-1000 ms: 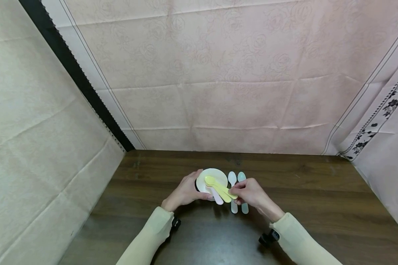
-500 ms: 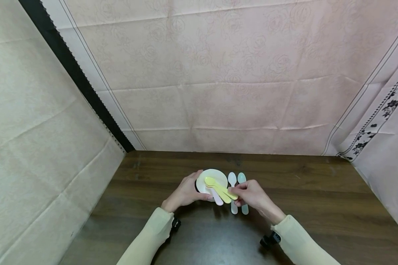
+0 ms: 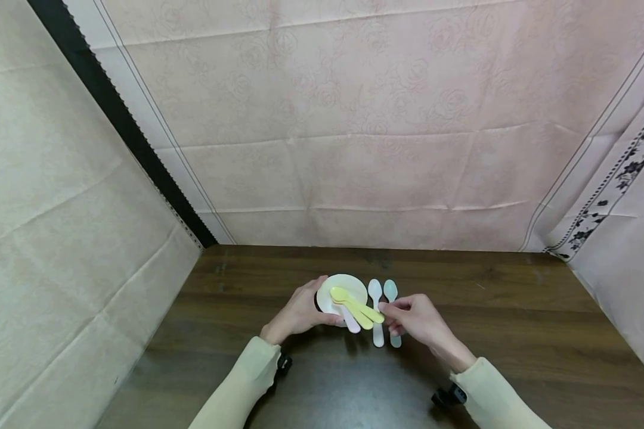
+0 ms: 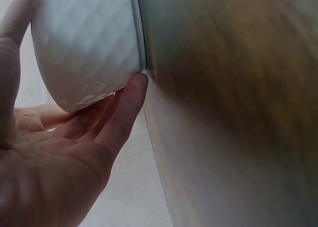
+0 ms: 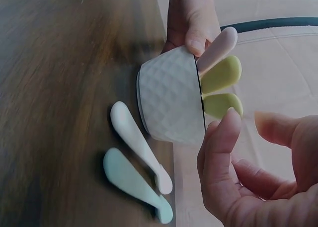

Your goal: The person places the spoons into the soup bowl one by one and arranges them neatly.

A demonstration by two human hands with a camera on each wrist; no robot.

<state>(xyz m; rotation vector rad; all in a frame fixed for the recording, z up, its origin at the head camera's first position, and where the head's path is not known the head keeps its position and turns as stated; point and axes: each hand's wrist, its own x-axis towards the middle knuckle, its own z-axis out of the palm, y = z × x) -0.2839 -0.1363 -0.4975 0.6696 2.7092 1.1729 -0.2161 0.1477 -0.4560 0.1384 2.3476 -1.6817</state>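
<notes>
A white bowl (image 3: 356, 285) with a diamond-patterned wall (image 5: 171, 95) and a thin dark rim stands on the table. My left hand (image 3: 302, 307) grips its left side, thumb and fingers spread around the wall. One pale pink spoon (image 5: 217, 49) and two yellow spoons (image 5: 221, 74) lean inside, handles sticking out over the rim. My right hand (image 3: 420, 320) is just beside the yellow handles. Its thumb and index finger are parted with nothing between them; whether the index tip touches the nearest handle I cannot tell.
To the right of the bowl, a white spoon (image 5: 136, 137) and a mint green spoon (image 5: 129, 180) lie side by side on the dark wooden table (image 3: 322, 381). Pale patterned cloth (image 3: 354, 149) hangs behind the table and at both sides.
My right hand has let go of a yellow spoon's handle and drawn slightly to the right. The left hand and the bowl have stayed almost still.
</notes>
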